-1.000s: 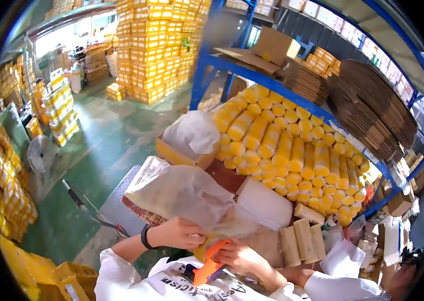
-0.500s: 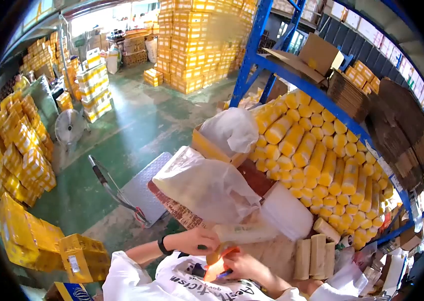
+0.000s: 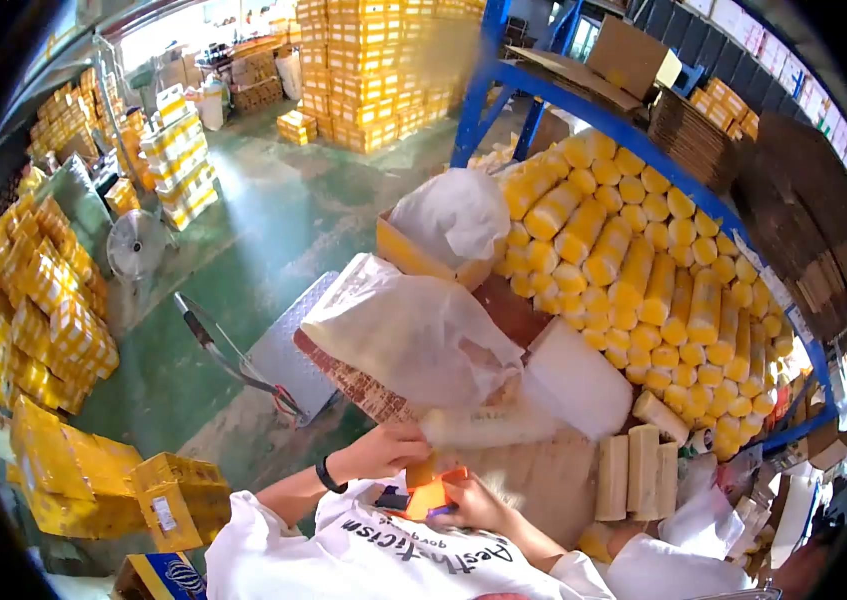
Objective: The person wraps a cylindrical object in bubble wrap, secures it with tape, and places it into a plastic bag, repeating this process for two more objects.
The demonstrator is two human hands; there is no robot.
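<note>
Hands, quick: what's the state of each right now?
Left hand: fingers curled at the end of the clear plastic bundle; whether it grips cannot be told.
Right hand: closed on the orange tape dispenser.

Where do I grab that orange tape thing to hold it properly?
Take the orange tape dispenser by its near end, coming from the right, as the right hand does. Its far end points up at the plastic bag beside the left hand, so that end probably has to stay free.
</note>
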